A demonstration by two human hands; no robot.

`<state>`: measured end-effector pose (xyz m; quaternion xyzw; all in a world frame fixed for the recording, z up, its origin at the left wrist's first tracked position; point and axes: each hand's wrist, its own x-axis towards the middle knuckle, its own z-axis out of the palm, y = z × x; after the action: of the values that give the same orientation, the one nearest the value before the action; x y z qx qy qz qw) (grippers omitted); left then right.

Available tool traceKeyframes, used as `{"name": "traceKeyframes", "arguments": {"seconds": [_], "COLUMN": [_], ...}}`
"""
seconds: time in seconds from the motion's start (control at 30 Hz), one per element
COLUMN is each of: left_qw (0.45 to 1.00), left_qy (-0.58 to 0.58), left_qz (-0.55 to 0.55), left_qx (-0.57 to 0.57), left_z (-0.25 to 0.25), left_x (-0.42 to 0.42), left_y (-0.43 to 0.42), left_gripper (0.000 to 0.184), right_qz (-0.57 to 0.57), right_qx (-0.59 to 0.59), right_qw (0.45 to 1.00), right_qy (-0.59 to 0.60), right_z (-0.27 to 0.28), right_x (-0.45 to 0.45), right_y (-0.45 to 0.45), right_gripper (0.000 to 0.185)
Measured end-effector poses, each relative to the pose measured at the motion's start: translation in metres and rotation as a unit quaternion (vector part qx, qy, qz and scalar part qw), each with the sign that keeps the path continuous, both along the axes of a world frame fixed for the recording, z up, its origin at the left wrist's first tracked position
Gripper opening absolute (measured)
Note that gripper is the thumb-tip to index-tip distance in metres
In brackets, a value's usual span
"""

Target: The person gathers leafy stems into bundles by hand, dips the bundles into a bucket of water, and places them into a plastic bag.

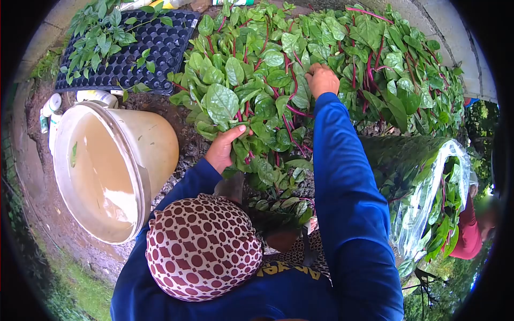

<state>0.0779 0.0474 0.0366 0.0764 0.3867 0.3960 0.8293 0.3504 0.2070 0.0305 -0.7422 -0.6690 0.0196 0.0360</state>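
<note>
Greens (301,95) heaped, 11 to 2 o'clock. Person's left hand (220,151), 10 o'clock: grip closed on a bunch of greens. Right hand (323,82), 1 o'clock: partly buried, grip cannot be told. Judged step: gathering greens; next move calls for gentle untangling.

Own hands: two, left hand (224,148) and right hand (323,80)
Blue sleeves (348,176): two
Leafy stems (278,59): many, overlapping; we can't fix a total
Bucket (158,138): one
Green leaf (74,154) in bucket: we see one
Black seed tray (160,40): one
Clear plastic bag (420,214): one
White containers (52,104) by bucket: several, partly hidden; we skip an exact count
Other person (468,238): we count one
</note>
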Motion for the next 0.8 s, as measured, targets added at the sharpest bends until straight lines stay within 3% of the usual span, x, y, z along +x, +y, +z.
{"name": "traceKeyframes", "arguments": {"seconds": [0.13,0.23,0.4,0.53,0.57,0.7,0.8], "left_qw": [1.000,1.000,0.999,0.999,0.999,0.999,0.999], "left_qy": [-0.004,-0.002,0.036,0.045,0.047,-0.022,-0.024], "left_qz": [-0.002,-0.007,-0.022,0.004,0.017,0.043,0.015], "left_qx": [-0.009,-0.016,-0.018,-0.006,-0.003,-0.007,-0.025], "left_z": [-0.008,-0.009,-0.005,0.001,0.000,-0.003,-0.020], "left_x": [-0.007,-0.005,0.000,0.007,0.010,0.011,0.006], "left_y": [-0.001,0.003,0.008,0.011,0.011,0.013,0.018], "left_gripper": [0.027,0.027,0.029,0.031,0.032,0.032,0.031], "right_qz": [-0.071,-0.013,-0.003,-0.003,0.002,0.146,0.242], "right_qx": [-0.098,0.039,0.008,0.117,0.123,0.018,-0.104], "right_qw": [0.992,0.998,1.000,0.989,0.977,0.949,0.880], "right_qy": [0.022,0.046,-0.019,0.094,0.172,0.279,0.396], "right_z": [0.026,0.009,-0.006,0.025,0.040,0.054,0.045], "right_x": [-0.006,-0.006,-0.001,-0.018,-0.032,-0.105,-0.115], "right_y": [0.011,0.003,0.011,0.003,-0.009,-0.090,-0.102], "right_gripper": [0.023,0.022,0.017,0.011,0.010,0.010,0.013]}}
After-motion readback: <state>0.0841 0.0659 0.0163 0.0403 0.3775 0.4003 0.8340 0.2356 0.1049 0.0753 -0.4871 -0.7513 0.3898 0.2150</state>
